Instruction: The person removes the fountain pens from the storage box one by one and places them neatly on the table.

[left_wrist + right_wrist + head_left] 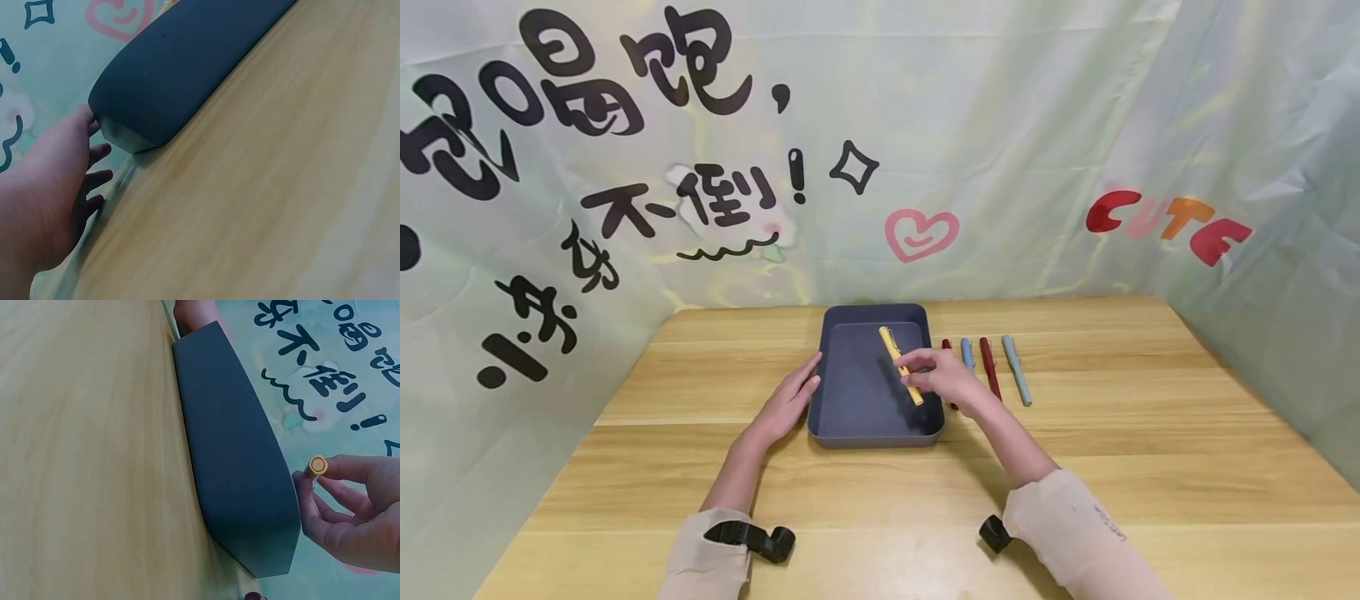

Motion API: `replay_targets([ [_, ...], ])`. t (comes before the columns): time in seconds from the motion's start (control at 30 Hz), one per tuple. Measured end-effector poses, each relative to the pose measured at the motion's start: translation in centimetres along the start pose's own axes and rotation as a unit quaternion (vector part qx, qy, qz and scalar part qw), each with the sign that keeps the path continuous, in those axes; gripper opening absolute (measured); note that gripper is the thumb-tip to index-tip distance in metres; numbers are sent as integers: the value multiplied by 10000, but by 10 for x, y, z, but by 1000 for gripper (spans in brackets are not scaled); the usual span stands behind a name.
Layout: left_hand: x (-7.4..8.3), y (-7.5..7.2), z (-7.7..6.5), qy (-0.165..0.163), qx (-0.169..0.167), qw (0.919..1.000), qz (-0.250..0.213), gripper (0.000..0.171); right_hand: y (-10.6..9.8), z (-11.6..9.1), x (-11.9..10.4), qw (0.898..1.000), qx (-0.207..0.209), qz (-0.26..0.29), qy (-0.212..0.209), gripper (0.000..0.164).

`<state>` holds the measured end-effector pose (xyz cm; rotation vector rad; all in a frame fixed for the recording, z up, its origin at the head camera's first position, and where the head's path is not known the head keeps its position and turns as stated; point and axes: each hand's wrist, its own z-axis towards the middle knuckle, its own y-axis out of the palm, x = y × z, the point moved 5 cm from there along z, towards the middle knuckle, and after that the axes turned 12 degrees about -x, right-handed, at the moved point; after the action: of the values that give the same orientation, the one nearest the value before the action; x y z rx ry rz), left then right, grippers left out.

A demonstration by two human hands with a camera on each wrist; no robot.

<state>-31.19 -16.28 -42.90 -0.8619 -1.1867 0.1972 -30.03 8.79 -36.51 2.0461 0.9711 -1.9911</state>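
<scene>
A yellow pen (pixel 888 342) with a clip is pinched between the thumb and fingers of my right hand (pixel 942 377), over the right part of a dark grey tray (pixel 857 375). The right wrist view shows the pen (pixel 317 465) end-on above the tray's wall (pixel 234 444). My left hand (pixel 786 402) lies along the tray's left side, fingers extended and fingertips right at its wall. In the left wrist view the left hand (pixel 56 181) has its fingers spread beside the tray's corner (pixel 134 131).
Right of the tray, several pens lie roughly side by side: a dark red pen (pixel 947 343) and a blue pen (pixel 967 354), both partly hidden by the right hand, another dark red pen (pixel 990 367) and a grey-green pen (pixel 1017 369). A printed curtain (pixel 1000 150) stands behind the wooden table (pixel 700 367).
</scene>
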Motion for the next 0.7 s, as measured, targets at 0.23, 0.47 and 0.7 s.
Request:
replay_targets([
  [0.23,0,0,0,-60,25,10000,-27,51,-8,-5,3,9999,76,81,18,27],
  [0.47,1,0,-1,-44,18,10000,-25,52,-18,-13,7,10000,19,91,14,29],
  [0.7,1,0,0,-29,2,10000,-90,49,-33,-22,12,9996,209,169,63,31],
])
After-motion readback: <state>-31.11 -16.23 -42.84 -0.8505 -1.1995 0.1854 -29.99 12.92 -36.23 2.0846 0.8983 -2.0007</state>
